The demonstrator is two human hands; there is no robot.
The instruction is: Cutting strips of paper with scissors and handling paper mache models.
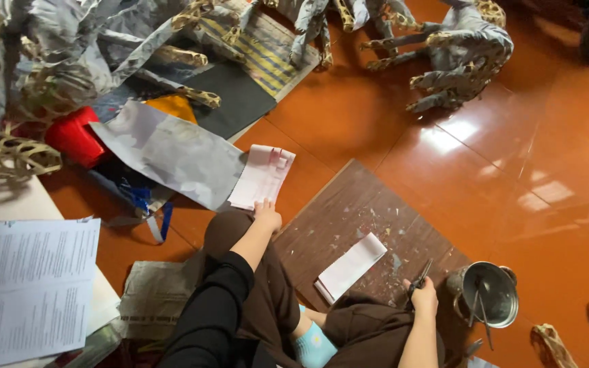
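left hand (266, 215) flat on pink paper (262, 176) | right hand (423, 297) gripping scissors (418, 278)

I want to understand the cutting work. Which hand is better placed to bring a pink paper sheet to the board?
Probably the left hand: it already rests on the pink paper sheet, while the right hand holds scissors over the wooden board.

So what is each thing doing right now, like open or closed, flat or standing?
Left hand: fingers resting on the pink paper, which lies flat.
Right hand: gripping the scissors, blades look closed.
White paper stack: flat on the wooden board.
Metal pot: upright, open, utensils inside.
Printed sheets: lying flat.
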